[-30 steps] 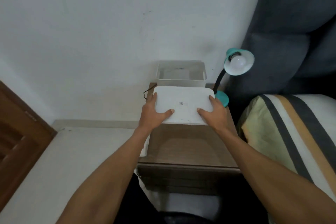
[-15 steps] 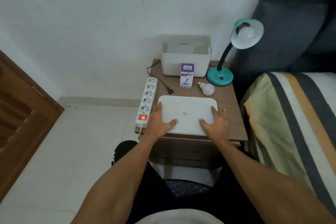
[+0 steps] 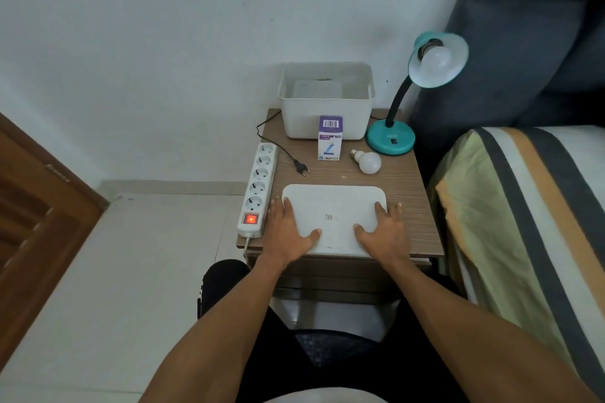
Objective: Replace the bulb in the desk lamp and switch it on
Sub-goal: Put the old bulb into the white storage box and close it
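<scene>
Two bare hands hold a flat white lid (image 3: pixel 334 217) lying on the near edge of the wooden desk (image 3: pixel 412 199). The left hand (image 3: pixel 288 234) clasps its left side and the right hand (image 3: pixel 384 234) its right, each grip half-open, thumb on top and fingers curled over the edge. Beyond lie a loose bulb (image 3: pixel 368 161), a small bulb box (image 3: pixel 330 138) and an unplugged plug (image 3: pixel 302 167). Farthest back stand a white bin (image 3: pixel 327 114) and the teal desk lamp (image 3: pixel 391 140), bulb fitted.

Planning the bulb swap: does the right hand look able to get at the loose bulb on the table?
Probably yes. The right hand grips the white lid, but the loose bulb lies just beyond on bare table with nothing between. It must release the lid first.
</scene>
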Motion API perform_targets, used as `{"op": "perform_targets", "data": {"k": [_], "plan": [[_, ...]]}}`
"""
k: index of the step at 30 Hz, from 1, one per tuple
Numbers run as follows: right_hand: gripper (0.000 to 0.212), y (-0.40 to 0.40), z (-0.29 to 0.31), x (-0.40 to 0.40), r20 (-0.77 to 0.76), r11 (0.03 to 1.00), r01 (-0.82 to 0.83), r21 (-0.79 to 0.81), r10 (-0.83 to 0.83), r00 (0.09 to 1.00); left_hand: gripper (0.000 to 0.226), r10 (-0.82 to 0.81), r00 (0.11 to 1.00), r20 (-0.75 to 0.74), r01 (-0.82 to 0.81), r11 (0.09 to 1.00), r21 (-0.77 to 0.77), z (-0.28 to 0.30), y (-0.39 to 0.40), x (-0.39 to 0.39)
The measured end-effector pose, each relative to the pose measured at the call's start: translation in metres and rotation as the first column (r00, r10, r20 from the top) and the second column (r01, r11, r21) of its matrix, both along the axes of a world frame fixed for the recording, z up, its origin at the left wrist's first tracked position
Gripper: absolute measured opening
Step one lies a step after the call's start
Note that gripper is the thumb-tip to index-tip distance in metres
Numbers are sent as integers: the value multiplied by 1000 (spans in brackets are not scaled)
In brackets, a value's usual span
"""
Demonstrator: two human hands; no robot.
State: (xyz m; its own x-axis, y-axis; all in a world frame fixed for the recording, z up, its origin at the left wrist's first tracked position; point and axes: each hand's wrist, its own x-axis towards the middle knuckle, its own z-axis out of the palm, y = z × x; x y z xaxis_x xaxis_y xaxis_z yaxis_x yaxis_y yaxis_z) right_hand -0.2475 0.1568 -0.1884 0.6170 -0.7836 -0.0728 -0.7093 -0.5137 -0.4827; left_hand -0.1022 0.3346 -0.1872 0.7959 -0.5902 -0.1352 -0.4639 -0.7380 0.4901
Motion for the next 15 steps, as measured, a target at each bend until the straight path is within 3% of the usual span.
{"op": "perform_targets", "data": {"k": [8, 12, 15], "plan": [[47, -35, 45, 44, 202, 1000, -13, -13, 15, 979, 89, -11, 990, 143, 44, 973, -228, 30, -31, 37], [47, -60, 58, 73, 278, 999, -34, -29, 41, 960, 83, 32, 992, 120, 12, 936, -351, 60, -59, 78], [54, -81, 56, 96, 236, 995, -82, -49, 92, 967, 84, 86, 990, 108, -29, 894, -446, 82, -83, 117]]}}
